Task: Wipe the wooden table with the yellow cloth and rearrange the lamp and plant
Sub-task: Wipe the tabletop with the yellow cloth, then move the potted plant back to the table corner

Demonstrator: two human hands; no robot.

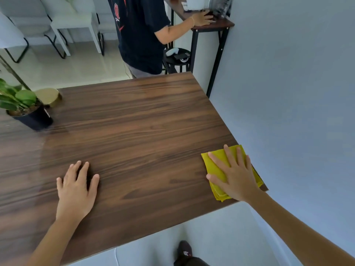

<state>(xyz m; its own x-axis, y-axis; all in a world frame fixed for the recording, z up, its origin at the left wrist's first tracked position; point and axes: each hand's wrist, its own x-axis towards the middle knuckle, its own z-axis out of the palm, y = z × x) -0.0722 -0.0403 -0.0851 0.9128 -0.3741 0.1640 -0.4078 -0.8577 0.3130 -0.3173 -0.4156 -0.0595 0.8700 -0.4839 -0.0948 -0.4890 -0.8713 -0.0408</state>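
The right hand (233, 174) lies flat with fingers spread, pressing the folded yellow cloth (217, 169) onto the near right corner of the wooden table (134, 131), against the pale blue wall (288, 93). The left hand (76, 191) rests palm down on the bare wood, fingers apart, holding nothing. At the far left edge stand a potted plant (25, 110) and, just behind it, a gold lamp base (49, 96). Beyond the table another person (138, 35) leans on a narrow desk (211, 24).

Yellow cloth (215, 166), dk-brown streaky woodgrain table (134, 131), green plant (17, 98) in blk pot (34, 120), gold lamp (49, 96)
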